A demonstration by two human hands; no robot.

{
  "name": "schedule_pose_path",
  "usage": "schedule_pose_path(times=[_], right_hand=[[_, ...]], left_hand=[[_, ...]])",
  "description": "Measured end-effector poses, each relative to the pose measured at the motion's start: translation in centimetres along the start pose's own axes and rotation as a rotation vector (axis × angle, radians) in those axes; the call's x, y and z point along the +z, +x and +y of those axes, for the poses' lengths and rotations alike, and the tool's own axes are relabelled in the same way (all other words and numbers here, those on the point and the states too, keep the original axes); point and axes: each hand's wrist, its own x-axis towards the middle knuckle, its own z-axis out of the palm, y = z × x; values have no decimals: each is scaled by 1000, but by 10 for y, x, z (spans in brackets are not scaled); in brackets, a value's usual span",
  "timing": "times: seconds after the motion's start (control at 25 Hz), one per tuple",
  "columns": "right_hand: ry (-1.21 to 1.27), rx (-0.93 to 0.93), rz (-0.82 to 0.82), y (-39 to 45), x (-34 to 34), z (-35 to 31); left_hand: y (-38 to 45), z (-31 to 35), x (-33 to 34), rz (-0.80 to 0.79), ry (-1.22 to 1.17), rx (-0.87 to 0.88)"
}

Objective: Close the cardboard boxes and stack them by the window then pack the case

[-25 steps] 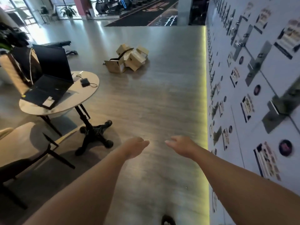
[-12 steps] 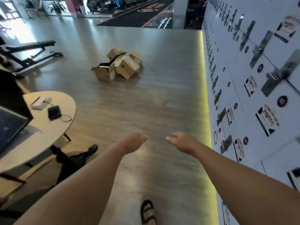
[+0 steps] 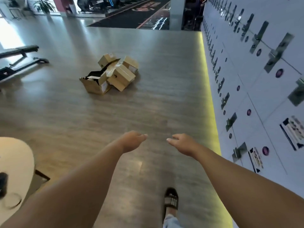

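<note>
A heap of several brown cardboard boxes (image 3: 113, 74) lies on the wooden floor ahead, left of centre. The front box (image 3: 95, 83) stands open with torn flaps and something dark inside. The others lean against each other, taped. My left hand (image 3: 133, 143) and my right hand (image 3: 182, 143) are stretched out in front of me, well short of the boxes, fingers relaxed and holding nothing. No case is in view.
A white wall of lockers (image 3: 256, 83) with a yellow light strip at its foot runs along the right. A round white table (image 3: 14, 163) is at the lower left, a black exercise bench (image 3: 19, 58) at the far left. My sandalled foot (image 3: 171, 201) steps forward.
I have walked forward past the round table; the laptop has dropped out of view and the boxes are closer. Both hands stay outstretched and empty.
</note>
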Motion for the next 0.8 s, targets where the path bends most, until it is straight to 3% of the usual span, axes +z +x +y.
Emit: schedule_pose_path(times=[0.4, 0.8], right_hand=[[-43, -66, 7, 310, -154, -50], [-36, -31, -2, 619, -271, -118]], left_hand=[[285, 55, -143, 27, -31, -76], [596, 47, -292, 18, -91, -96]])
